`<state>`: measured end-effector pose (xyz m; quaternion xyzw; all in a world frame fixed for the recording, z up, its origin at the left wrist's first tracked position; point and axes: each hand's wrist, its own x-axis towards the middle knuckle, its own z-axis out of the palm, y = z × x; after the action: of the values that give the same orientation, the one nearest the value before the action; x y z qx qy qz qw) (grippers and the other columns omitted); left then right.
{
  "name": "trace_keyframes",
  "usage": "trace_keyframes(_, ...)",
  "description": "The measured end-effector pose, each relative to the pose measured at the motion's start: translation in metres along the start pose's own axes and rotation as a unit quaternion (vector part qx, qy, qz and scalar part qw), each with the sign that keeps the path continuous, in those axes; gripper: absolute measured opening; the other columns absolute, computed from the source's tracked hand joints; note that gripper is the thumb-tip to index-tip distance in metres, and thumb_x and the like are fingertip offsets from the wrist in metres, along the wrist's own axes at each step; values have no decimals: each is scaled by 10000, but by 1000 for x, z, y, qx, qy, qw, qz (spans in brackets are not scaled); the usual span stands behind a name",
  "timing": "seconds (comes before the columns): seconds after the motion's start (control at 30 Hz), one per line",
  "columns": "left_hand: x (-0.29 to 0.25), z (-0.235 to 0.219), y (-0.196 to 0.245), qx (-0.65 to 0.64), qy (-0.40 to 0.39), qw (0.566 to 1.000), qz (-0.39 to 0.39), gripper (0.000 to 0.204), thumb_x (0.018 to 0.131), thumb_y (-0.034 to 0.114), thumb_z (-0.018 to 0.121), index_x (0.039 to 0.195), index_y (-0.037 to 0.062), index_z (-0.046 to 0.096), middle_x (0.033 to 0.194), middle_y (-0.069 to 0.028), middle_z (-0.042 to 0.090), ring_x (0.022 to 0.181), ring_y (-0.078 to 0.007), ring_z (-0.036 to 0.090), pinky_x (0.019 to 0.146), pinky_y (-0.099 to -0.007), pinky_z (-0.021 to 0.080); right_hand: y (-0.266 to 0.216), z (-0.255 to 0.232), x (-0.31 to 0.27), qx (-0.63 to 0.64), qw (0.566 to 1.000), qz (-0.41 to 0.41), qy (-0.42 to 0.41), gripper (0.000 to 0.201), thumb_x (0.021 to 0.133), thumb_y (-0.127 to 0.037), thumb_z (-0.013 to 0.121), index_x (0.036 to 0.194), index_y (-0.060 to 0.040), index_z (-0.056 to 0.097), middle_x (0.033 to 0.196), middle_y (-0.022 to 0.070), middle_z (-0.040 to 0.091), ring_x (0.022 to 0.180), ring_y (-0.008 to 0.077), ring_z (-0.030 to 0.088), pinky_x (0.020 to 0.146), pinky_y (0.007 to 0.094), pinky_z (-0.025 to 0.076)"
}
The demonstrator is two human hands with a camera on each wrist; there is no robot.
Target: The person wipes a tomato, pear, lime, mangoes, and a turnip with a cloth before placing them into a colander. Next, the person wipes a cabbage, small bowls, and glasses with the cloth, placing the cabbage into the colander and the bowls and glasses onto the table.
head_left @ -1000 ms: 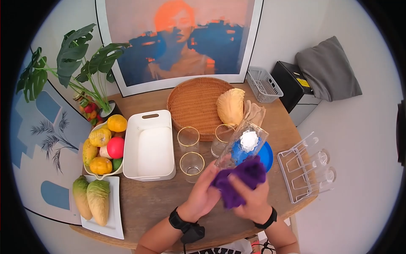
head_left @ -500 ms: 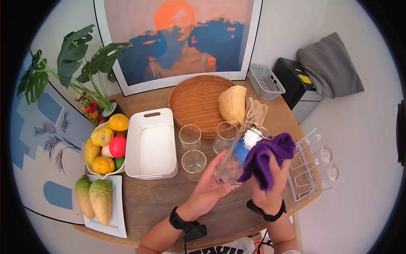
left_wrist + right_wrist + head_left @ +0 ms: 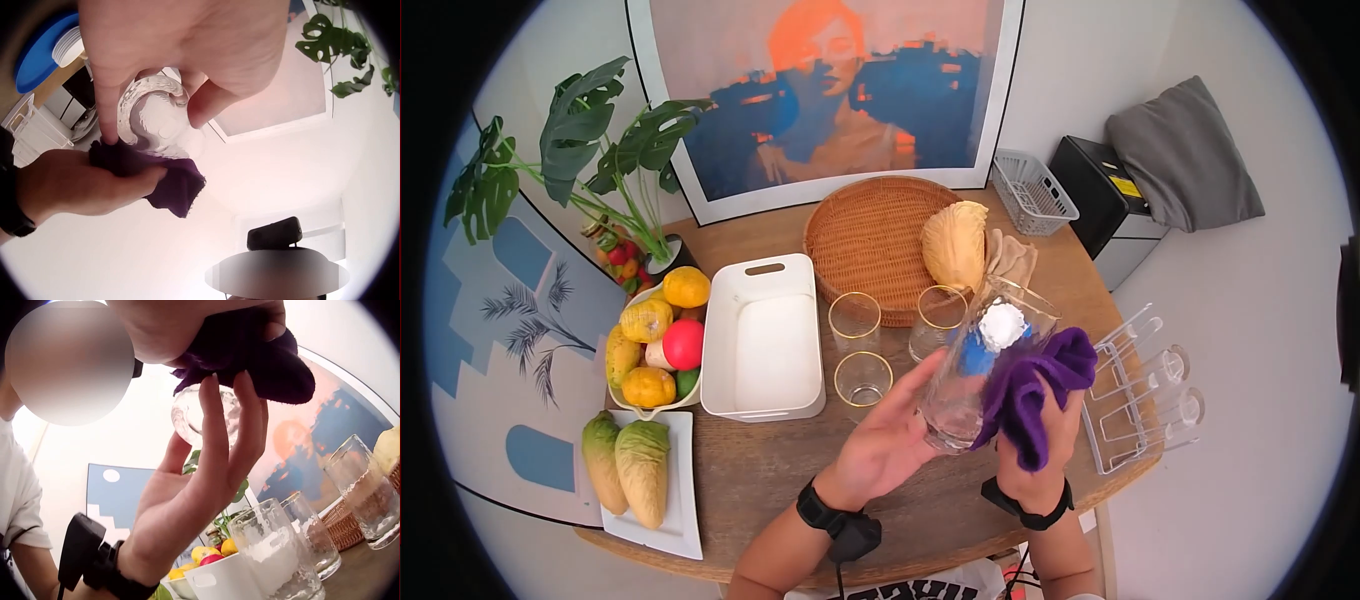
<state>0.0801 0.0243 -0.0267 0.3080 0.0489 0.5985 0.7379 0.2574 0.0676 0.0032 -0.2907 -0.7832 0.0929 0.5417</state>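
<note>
A clear glass with a gold rim (image 3: 952,405) is held tilted above the table, its mouth pointing away to the upper right. The left hand (image 3: 890,435) grips it near its base, fingers and thumb around the wall, as the left wrist view also shows around the glass base (image 3: 156,119). Bunched in the right hand (image 3: 1040,455) is a purple cloth (image 3: 1025,400), pressed against the right side of the glass. In the right wrist view the dark cloth (image 3: 250,353) touches the glass above the left fingers. Part of the right fingers is hidden by cloth.
Three gold-rimmed glasses, one at the front (image 3: 863,380), stand left of the hands. Behind are a wicker tray (image 3: 865,240) and a grey basket (image 3: 1035,195). A white bin (image 3: 762,350) and fruit bowl are left; a wire rack (image 3: 1115,400) with glasses is right.
The cloth and right hand moved right from the glass base to its side, away from the left fingers. The glass shifted slightly right; the left hand still holds it.
</note>
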Motion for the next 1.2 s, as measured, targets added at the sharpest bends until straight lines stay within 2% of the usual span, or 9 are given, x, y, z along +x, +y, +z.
trace_keyframes(0.07, 3, 4, 7, 41, 17, 999, 13, 727, 960, 172, 559, 1555, 118, 145, 1556, -193, 257, 1426, -293, 309, 1141, -463, 300, -8, 1, 5, -15, 998, -55, -6, 472, 718, -153, 769, 1174, -89, 667, 1079, 141, 663, 1025, 379, 585, 1007, 496, 391)
trace_keyframes(0.23, 3, -8, 8, 94, 72, 993, 13, 775, 876, 102, 701, 1508, 36, 257, 1516, -154, 322, 1387, -263, 362, 1135, -404, 333, -6, 4, 1, -44, 987, -115, -103, 481, 645, -276, 792, 1110, -171, 731, 1026, 100, 681, 965, 344, 603, 885, 459, 466)
trace_keyframes(0.4, 0, 2, 6, 161, 66, 984, 37, 747, 844, -15, 702, 1473, 57, 305, 1491, -145, 342, 1361, -256, 390, 1096, -408, 400, 2, -7, 33, -37, 996, -84, 7, 486, 711, -187, 770, 1175, -72, 679, 1090, 169, 639, 1059, 370, 577, 968, 452, 427)
trace_keyframes(0.47, -1, 1, 6, 213, 29, 976, 37, 738, 856, -14, 690, 1470, 80, 291, 1491, -163, 335, 1341, -268, 421, 1070, -426, 430, 10, -8, 41, -43, 998, -51, 23, 463, 830, -113, 604, 1267, 37, 576, 1265, 254, 539, 1186, 410, 523, 1054, 418, 359)
trace_keyframes(0.5, -2, 1, 1, 188, 20, 981, 44, 720, 865, -25, 673, 1457, 99, 281, 1487, -179, 335, 1329, -278, 440, 1063, -436, 435, 11, -10, 43, -47, 999, -13, 20, 467, 877, -121, 561, 1308, 56, 536, 1330, 242, 505, 1223, 343, 512, 1060, 367, 346)
trace_keyframes(0.53, -2, 1, 0, 186, 22, 982, 41, 720, 865, -25, 673, 1457, 99, 281, 1487, -179, 335, 1329, -278, 440, 1063, -436, 435, 10, 1, 45, 92, 990, 56, 92, 451, 778, -47, 630, 1224, 22, 607, 1200, 251, 557, 1146, 414, 517, 1015, 444, 385)
trace_keyframes(0.87, 1, -1, 1, 189, 97, 973, 87, 743, 878, -15, 657, 1475, 122, 236, 1486, -199, 348, 1355, -287, 407, 1055, -402, 442, -5, 11, 2, -5, 991, -90, -102, 419, 712, -239, 771, 1116, -142, 719, 1073, 106, 686, 970, 360, 617, 970, 496, 447)
trace_keyframes(1.0, -3, -1, -3, 222, 49, 970, 82, 722, 925, 44, 624, 1502, 154, 205, 1516, -218, 314, 1368, -312, 396, 1078, -417, 411, -10, 3, -8, -15, 991, -92, -94, 431, 690, -260, 790, 1104, -158, 725, 1054, 92, 688, 972, 344, 623, 962, 499, 458)
trace_keyframes(1.2, -7, 6, 5, 45, 44, 998, 27, 530, 1021, 147, 468, 1495, 144, 230, 1510, -233, 322, 1383, -322, 379, 1094, -451, 379, -10, 1, -9, 5, 993, -99, -61, 463, 672, -261, 818, 1109, -147, 719, 1052, 125, 676, 991, 364, 614, 972, 500, 445)
